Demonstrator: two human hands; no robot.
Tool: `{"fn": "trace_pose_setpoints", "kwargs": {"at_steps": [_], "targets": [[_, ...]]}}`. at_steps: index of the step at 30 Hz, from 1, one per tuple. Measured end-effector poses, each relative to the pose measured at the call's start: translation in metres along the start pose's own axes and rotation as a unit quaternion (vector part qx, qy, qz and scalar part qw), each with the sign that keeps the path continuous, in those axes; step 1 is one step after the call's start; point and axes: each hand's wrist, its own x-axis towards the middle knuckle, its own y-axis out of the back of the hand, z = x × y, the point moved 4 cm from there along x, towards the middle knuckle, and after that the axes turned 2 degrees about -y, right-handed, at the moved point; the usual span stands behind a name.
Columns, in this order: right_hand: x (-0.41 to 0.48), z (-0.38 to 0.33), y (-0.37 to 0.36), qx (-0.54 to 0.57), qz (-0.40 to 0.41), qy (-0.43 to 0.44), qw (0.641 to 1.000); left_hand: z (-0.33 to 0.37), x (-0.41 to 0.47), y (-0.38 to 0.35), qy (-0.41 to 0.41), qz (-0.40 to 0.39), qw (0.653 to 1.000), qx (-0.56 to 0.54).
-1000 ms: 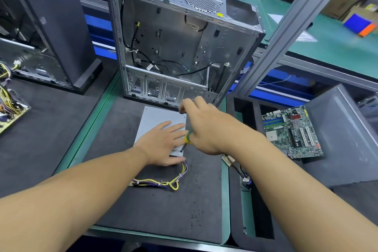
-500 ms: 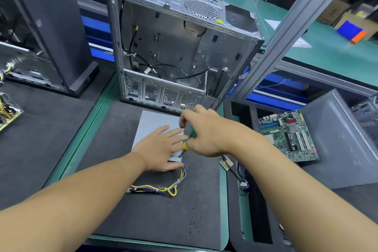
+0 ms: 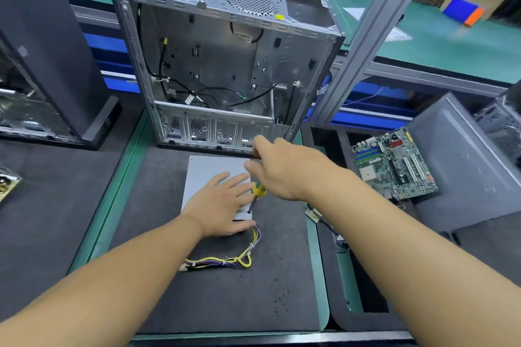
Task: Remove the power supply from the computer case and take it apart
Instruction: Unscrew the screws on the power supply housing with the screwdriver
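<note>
One flat grey PSU (image 3: pixel 214 169), yellow wires (image 3: pixel 245 256); left hand (image 3: pixel 222 205) fingers (image 3: pixel 236 179) splayed, right hand (image 3: pixel 284 169) prob. clamping screwdriver (image 3: pixel 258 190).

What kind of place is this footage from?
Probably a computer teardown or recycling bench: a stripped computer case on a dark mat, a loose motherboard to its right, another opened case at far left.

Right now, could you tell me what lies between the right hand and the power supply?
Head view: a yellow-handled screwdriver, gripped by the right hand, tip at a corner of the power supply.
</note>
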Motion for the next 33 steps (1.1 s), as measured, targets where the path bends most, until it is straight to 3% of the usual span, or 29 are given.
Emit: {"fn": "trace_pose_setpoints", "kwargs": {"at_steps": [3,5,8,12,15,19,21,24,27,33], "targets": [[0.001,-0.003,0.001,0.011,0.041,0.038,0.998,0.000,-0.002,0.000,0.008,-0.008,1.000,-0.008],[0.000,-0.005,0.000,0.051,0.005,0.051,0.997,0.000,-0.001,0.001,0.009,-0.015,1.000,-0.003],[-0.003,-0.005,-0.001,0.078,-0.058,0.036,0.995,0.002,-0.001,0.006,0.006,0.017,1.000,-0.007],[-0.001,-0.005,0.000,0.079,-0.026,-0.021,0.996,0.003,0.001,0.007,0.007,0.013,1.000,-0.014],[0.000,-0.008,0.000,0.092,0.022,-0.002,0.995,0.002,0.000,0.003,0.012,0.004,1.000,-0.011],[-0.002,-0.004,0.000,0.093,-0.029,0.010,0.995,0.003,0.002,0.005,-0.002,0.060,0.998,-0.029],[-0.001,-0.001,0.000,0.072,-0.034,-0.006,0.997,0.003,0.002,0.003,0.007,0.050,0.998,-0.022],[0.002,-0.001,-0.001,0.073,0.000,-0.042,0.996,0.002,0.001,0.003,0.009,0.048,0.998,-0.046],[0.002,-0.009,0.000,0.043,0.060,-0.001,0.997,0.004,0.001,0.011,0.001,0.061,0.996,-0.071],[-0.005,-0.004,-0.001,0.067,-0.013,0.015,0.998,0.001,-0.001,0.013,0.022,0.039,0.994,-0.096]]}}
